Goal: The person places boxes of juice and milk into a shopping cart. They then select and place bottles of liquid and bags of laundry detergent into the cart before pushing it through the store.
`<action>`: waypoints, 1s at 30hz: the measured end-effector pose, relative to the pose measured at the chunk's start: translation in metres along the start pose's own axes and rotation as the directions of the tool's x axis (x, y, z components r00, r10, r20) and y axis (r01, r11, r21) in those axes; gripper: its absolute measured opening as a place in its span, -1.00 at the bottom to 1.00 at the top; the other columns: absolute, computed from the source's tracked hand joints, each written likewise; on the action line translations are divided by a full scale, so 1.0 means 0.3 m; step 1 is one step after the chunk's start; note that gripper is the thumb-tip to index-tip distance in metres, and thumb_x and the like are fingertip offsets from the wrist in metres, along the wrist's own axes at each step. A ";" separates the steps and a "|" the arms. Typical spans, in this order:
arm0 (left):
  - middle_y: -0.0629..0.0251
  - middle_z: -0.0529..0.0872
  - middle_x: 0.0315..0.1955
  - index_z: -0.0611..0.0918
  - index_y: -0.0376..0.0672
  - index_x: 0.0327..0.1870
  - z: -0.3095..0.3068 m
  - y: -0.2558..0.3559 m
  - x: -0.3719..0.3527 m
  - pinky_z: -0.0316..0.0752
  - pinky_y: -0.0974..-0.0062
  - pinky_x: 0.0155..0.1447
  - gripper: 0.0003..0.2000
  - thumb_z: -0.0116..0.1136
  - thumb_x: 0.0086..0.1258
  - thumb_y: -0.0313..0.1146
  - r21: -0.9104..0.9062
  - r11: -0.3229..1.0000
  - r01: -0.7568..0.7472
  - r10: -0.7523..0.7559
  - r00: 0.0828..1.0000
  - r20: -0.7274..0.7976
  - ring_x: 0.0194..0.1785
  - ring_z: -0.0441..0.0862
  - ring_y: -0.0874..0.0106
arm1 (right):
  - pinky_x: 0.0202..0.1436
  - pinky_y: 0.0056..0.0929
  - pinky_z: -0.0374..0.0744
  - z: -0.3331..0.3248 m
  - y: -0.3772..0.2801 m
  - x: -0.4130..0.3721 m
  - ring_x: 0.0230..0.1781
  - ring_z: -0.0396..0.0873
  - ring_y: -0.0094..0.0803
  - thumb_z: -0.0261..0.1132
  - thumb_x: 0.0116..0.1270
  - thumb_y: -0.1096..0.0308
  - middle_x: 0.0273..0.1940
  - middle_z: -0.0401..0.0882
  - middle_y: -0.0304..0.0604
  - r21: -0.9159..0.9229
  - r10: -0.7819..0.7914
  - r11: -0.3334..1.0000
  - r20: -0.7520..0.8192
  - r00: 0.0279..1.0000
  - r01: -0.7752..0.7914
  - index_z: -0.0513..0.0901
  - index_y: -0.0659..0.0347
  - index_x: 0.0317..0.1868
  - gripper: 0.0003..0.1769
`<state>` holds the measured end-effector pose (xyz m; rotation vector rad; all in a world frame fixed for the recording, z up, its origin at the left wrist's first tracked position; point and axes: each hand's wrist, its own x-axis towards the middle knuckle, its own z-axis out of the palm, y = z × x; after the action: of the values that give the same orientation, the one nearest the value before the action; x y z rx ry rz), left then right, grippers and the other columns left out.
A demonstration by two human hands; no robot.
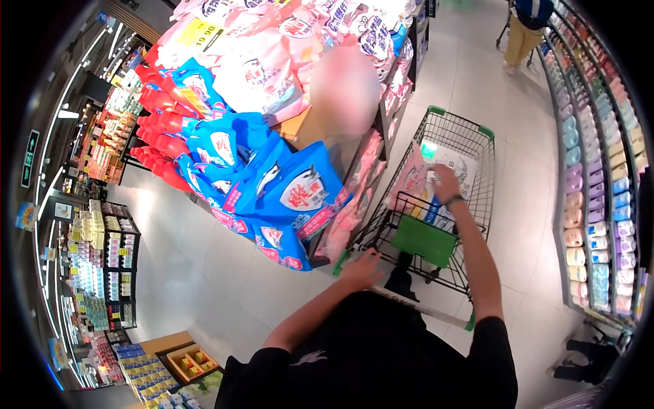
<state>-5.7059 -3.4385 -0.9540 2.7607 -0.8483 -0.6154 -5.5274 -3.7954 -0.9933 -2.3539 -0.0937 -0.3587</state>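
Note:
A shopping cart (pixel 492 178) with a black wire basket and green corners stands in front of me. My right hand (pixel 446 184) reaches down into the basket, fingers curled at the edge of a pink printed bag (pixel 411 174), which leans on the basket's left side. Beside the hand lies a white printed package (pixel 463 170), and a blue-and-white item (pixel 433 210) sits nearer me, partly behind the wires. My left hand (pixel 361 271) rests around the left end of the cart's handle (pixel 409 303); its fingertips are partly hidden.
Left of the cart, a display holds blue detergent bags (pixel 300 187), pink bags (pixel 266 75) and red-capped bottles (pixel 160 140). Shelves of bottles (pixel 596 184) line the right side. A person (pixel 528 31) stands farther up the aisle; another person's dark-clothed legs (pixel 589 361) show at lower right.

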 end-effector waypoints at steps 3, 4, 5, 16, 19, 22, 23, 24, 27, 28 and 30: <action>0.16 0.38 0.46 0.46 -0.07 0.44 -0.015 0.011 0.070 0.66 0.13 0.12 -0.36 0.11 0.47 0.12 0.062 0.998 -0.008 0.011 0.999 -0.042 0.21 0.66 0.12 | 0.53 -0.04 0.33 0.240 0.026 0.242 0.52 0.30 -0.11 0.36 0.14 0.46 0.35 0.55 -0.22 -0.276 -0.184 0.925 0.275 0.944 0.261 0.70 -0.04 0.08 -0.55; 0.15 0.37 0.47 0.45 -0.06 0.46 -0.010 0.008 0.081 0.66 0.14 0.13 -0.37 0.10 0.48 0.12 0.098 0.995 0.001 0.003 0.999 -0.037 0.24 0.65 0.14 | 0.54 0.13 0.27 0.278 0.015 0.288 0.57 0.24 -0.20 0.37 0.16 0.46 0.36 0.55 -0.31 -0.322 -0.177 0.899 0.355 0.918 0.298 0.72 -0.08 0.09 -0.56; 0.18 0.38 0.46 0.44 -0.02 0.47 -0.002 -0.002 0.101 0.65 0.15 0.13 -0.37 0.08 0.49 0.12 0.064 0.998 0.002 0.001 0.999 -0.049 0.26 0.64 0.16 | 0.51 0.19 0.29 0.294 0.020 0.336 0.57 0.23 -0.23 0.33 0.22 0.44 0.37 0.55 -0.34 -0.386 -0.058 0.878 0.502 0.863 0.283 0.72 -0.08 0.10 -0.58; 0.27 0.37 0.45 0.41 0.07 0.49 -0.055 0.001 0.237 0.67 0.16 0.05 -0.40 0.06 0.51 0.12 0.051 0.997 0.056 -0.050 0.991 -0.124 0.16 0.68 0.15 | 0.21 -0.04 0.63 0.440 0.253 0.550 0.29 0.56 -0.20 0.20 0.36 0.45 -0.01 0.74 -0.07 -0.338 -0.176 0.836 0.581 0.794 0.432 0.79 0.14 -0.07 -0.74; 0.28 0.35 0.46 0.41 0.10 0.48 -0.053 0.002 0.250 0.68 0.17 0.02 -0.40 0.05 0.50 0.15 0.081 0.992 0.094 -0.085 0.990 -0.108 0.14 0.70 0.17 | 0.12 -0.15 0.65 0.337 0.272 0.611 -0.02 0.68 -0.01 0.30 0.19 0.51 -0.15 0.71 -0.01 -0.240 -0.213 0.883 0.561 0.800 0.404 0.73 0.23 -0.25 -0.88; 0.44 0.40 0.38 0.45 0.15 0.45 -0.075 0.006 0.268 0.52 -0.09 0.22 -0.41 0.09 0.47 0.17 -0.016 0.990 0.138 -0.139 0.984 -0.111 0.10 0.72 0.28 | 0.01 -0.13 0.63 0.214 0.255 0.675 -0.09 0.66 0.02 0.33 0.16 0.55 -0.22 0.66 0.05 -0.130 -0.305 0.888 0.550 0.778 0.441 0.68 0.26 -0.35 -0.96; 0.44 0.40 0.38 0.45 0.15 0.45 -0.074 0.004 0.272 0.57 -0.02 0.12 -0.41 0.10 0.47 0.17 -0.017 0.990 0.138 -0.139 0.984 -0.109 0.10 0.72 0.28 | -0.01 -0.11 0.62 0.162 0.225 0.692 -0.12 0.65 0.03 0.33 0.18 0.54 -0.24 0.63 0.05 -0.086 -0.371 0.880 0.491 0.788 0.467 0.65 0.26 -0.36 -0.98; 0.44 0.40 0.39 0.46 0.15 0.44 -0.071 0.002 0.272 0.62 0.04 0.03 -0.41 0.11 0.46 0.16 -0.015 0.991 0.136 -0.137 0.985 -0.106 0.11 0.72 0.29 | -0.03 -0.10 0.60 0.107 0.175 0.708 -0.15 0.64 0.04 0.32 0.20 0.53 -0.27 0.61 0.04 -0.044 -0.431 0.868 0.427 0.795 0.494 0.63 0.25 -0.37 -0.98; 0.41 0.39 0.41 0.47 0.14 0.44 -0.069 0.001 0.270 0.64 0.13 -0.02 -0.42 0.13 0.46 0.15 0.001 0.994 0.108 -0.106 0.984 -0.145 0.08 0.73 0.28 | -0.05 -0.09 0.60 -0.029 0.010 0.779 -0.13 0.62 0.00 0.32 0.19 0.52 -0.24 0.60 -0.04 -0.085 -0.638 0.724 0.295 0.712 0.684 0.60 0.23 -0.37 -0.95; 0.40 0.38 0.42 0.48 0.14 0.43 -0.073 0.000 0.273 0.64 0.12 -0.01 -0.42 0.13 0.46 0.15 -0.022 0.995 0.102 -0.104 0.983 -0.150 0.07 0.73 0.27 | -0.05 -0.09 0.60 -0.091 -0.075 0.782 -0.14 0.61 0.01 0.31 0.22 0.51 -0.25 0.60 -0.04 -0.036 -0.580 0.799 0.216 0.786 0.600 0.59 0.23 -0.37 -0.95; 0.36 0.41 0.39 0.51 0.11 0.40 -0.071 -0.005 0.276 0.67 0.15 -0.02 -0.44 0.13 0.46 0.14 -0.002 0.998 0.067 -0.066 0.978 -0.198 0.05 0.74 0.23 | -0.06 -0.08 0.58 -0.198 -0.243 0.809 -0.14 0.60 0.01 0.28 0.28 0.49 -0.26 0.59 -0.04 0.009 -0.523 0.851 0.120 0.844 0.526 0.57 0.23 -0.35 -0.95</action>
<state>-5.6337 -3.4836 -0.9631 2.8045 -0.7167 -0.3407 -5.3210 -3.7925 -0.8349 -2.3416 -0.8100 -0.4814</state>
